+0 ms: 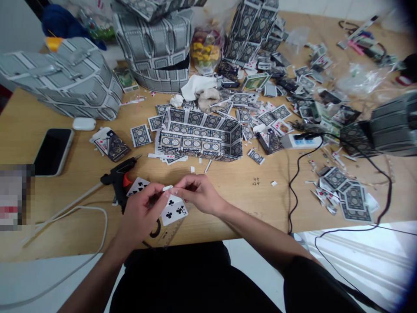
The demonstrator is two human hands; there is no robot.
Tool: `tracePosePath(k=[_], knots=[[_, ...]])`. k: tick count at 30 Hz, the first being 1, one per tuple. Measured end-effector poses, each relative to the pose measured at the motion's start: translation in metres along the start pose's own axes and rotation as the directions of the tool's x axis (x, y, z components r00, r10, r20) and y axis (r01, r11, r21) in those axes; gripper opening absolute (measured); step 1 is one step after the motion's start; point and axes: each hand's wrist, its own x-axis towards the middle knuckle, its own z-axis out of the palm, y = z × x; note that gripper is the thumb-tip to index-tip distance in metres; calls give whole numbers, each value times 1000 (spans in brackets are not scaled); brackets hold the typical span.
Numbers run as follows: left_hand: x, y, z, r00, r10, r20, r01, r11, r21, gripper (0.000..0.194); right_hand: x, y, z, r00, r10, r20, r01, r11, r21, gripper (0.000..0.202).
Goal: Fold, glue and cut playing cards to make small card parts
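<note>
A playing card (174, 210) with club pips is being held just above the near edge of the worktop (241, 182). It is being pinched at its upper edge by the left hand (141, 215) and the right hand (198, 192), each grip pressed together on the card, fingertips almost meeting. A black glue gun (119, 176) is lying just left of the hands. An open card box (200, 134) is standing beyond them.
</note>
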Motion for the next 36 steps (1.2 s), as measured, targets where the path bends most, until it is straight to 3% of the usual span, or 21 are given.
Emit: tracePosePath(k=[7, 14, 20, 25, 29, 36], knots=[[1, -1, -3, 995, -72, 69, 80, 990, -117, 29, -5, -3, 1, 995, 37, 93, -29, 996, -83, 56], [3, 3, -1, 988, -116, 104, 141, 947, -287, 24, -12, -6, 0, 960, -52, 277, 98, 983, -154, 52], [0, 5, 2, 985, -158, 64, 171, 927, -335, 24, -11, -5, 3, 960, -136, 244, 186, 963, -195, 56], [2, 8, 0, 984, -174, 33, 174, 924, -341, 23, -10, -3, 3, 961, -75, 266, 129, 972, -195, 59], [2, 8, 0, 985, -168, 22, 166, 927, -337, 22, -10, -3, 2, 946, -95, 310, 157, 971, -182, 58], [1, 7, -2, 991, -133, 33, 137, 944, -301, 24, -12, -2, 8, 959, -145, 243, 211, 939, -272, 60]])
